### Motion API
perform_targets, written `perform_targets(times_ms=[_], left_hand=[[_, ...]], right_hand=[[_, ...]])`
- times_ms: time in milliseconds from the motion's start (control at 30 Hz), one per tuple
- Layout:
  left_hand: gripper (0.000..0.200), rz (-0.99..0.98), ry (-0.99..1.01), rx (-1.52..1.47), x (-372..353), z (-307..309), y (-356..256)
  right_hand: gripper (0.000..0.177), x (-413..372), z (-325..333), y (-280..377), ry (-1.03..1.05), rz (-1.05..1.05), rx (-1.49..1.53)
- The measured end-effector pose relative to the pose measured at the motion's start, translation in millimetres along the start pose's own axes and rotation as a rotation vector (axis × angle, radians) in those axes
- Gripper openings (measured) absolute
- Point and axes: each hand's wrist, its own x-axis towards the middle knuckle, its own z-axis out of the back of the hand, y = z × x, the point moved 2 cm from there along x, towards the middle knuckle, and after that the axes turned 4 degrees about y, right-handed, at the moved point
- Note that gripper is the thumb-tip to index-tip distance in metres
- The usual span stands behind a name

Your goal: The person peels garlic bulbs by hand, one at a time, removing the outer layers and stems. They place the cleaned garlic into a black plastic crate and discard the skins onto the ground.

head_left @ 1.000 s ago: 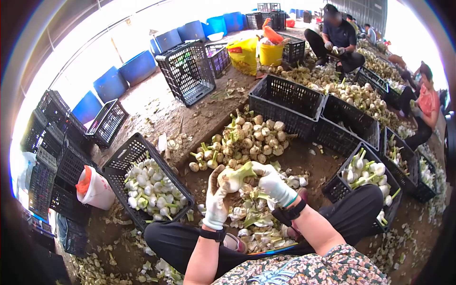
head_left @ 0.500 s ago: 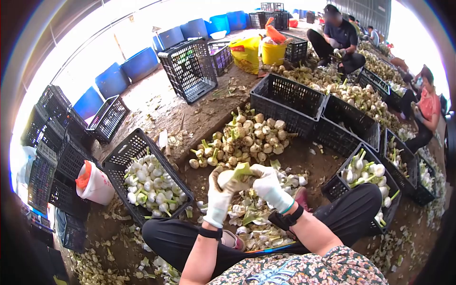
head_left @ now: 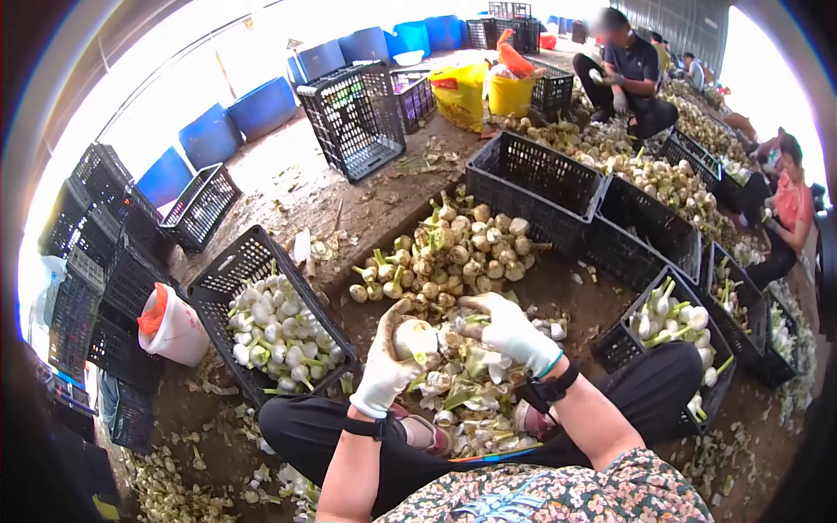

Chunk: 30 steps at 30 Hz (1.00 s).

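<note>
The person sat cross-legged on the dirt floor in the lower middle of the frame, both hands in white gloves. The left hand [head_left: 384, 370] was closed around a pale round bulb [head_left: 415, 338], gripping it from below with the thumb up along its left side. The bulb sat just left of centre, lifted a little above the lap.

The right hand [head_left: 513, 331] hung just beside it to the right, apart from the bulb, palm down and fingers curled. I could not tell whether it pinched a scrap of skin or nothing at all. Under both hands lay a heap of trimmings [head_left: 466, 397], green and white, spread between the knees.

Just above the hands, a mound of unpeeled bulbs [head_left: 453, 253] lay on bare ground. At the left a black crate [head_left: 222, 283] held clean white bulbs, with a white jug [head_left: 170, 327] with an orange top beside it. At the right another crate [head_left: 623, 344] held bulbs with green stalks.

An open black crate [head_left: 532, 174] stood behind the mound. Blue barrels [head_left: 261, 105] lined the upper left. In the upper right a co-worker in a dark shirt [head_left: 632, 74] crouched over more bulbs, and a second person in a red top [head_left: 789, 205] sat at the right edge.
</note>
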Motion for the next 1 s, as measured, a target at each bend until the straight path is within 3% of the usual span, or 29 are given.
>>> perform_targets(times_ms=[33, 100, 133, 167, 233, 367, 433, 500, 533, 633, 667, 700, 767, 867, 967, 1000], left_hand=[[0.095, 0.007, 0.006, -0.002, 0.7, -3.1, 2.5], [0.089, 0.009, 0.062, 0.106, 5.5, -10.5, 4.0], [0.085, -0.011, 0.055, 0.113, 7.9, -10.1, 6.6], [0.085, -0.013, 0.059, 0.114, 8.1, -10.8, 8.7], [0.085, -0.055, 0.028, 0.282, 5.4, -11.4, 11.7], [0.084, -0.064, 0.098, 0.266, 4.6, -7.9, 15.7], [0.076, -0.038, 0.040, 0.111, 5.5, -8.1, 9.4], [0.071, -0.089, -0.120, -0.117, 5.6, -9.1, 7.6], [0.068, -0.076, -0.189, -0.183, 7.0, -5.5, 13.4], [0.057, -0.040, -0.302, -0.436, 5.8, -4.0, 39.9], [0.053, -0.049, -0.396, -0.370, 10.4, -4.3, 45.2], [0.044, -0.047, -0.479, -0.317, 12.5, -3.0, 46.5], [0.031, 0.014, -0.543, -0.256, 15.9, 0.4, 47.7], [0.021, -0.096, -0.535, -0.433, 18.2, 10.9, 60.8], [0.023, -0.135, -0.391, -0.777, 18.7, 28.7, 69.0], [0.025, -0.138, -0.333, -0.965, 19.5, 29.7, 68.8]], right_hand=[[0.047, 2.9, 9.4, 31.9, 0.005, 0.104, 0.115], [0.030, 4.7, 12.0, 60.4, 0.059, 0.252, 0.008], [0.023, 5.9, 11.9, 62.4, -0.026, 0.352, 0.018], [0.023, 6.8, 11.9, 63.9, -0.031, 0.352, 0.016], [0.020, 10.0, 8.4, 71.9, 0.183, 0.257, -0.356], [0.016, 16.6, -5.7, 67.3, 0.025, 0.291, -0.345], [0.018, 23.2, -6.1, 58.1, -0.029, 0.297, -0.218], [0.017, 28.9, -7.9, 42.9, 0.029, -0.137, 0.274], [0.015, 27.7, -15.7, 35.9, 0.068, -0.216, 0.526], [0.016, 14.8, -35.3, 47.6, 0.035, -0.093, 0.561], [0.018, 13.0, -45.4, 46.1, 0.102, -0.176, 0.566], [0.027, 12.8, -47.3, 47.5, 0.084, -0.068, 0.286], [0.023, 9.7, -58.8, 33.5, -0.083, 0.108, 0.093], [0.020, 21.8, -54.5, 2.1, -0.177, 0.083, -0.163], [0.013, 32.0, -48.0, -43.7, -0.255, -0.089, -0.233], [0.014, 29.0, -49.6, -62.1, -0.194, -0.116, -0.287]])
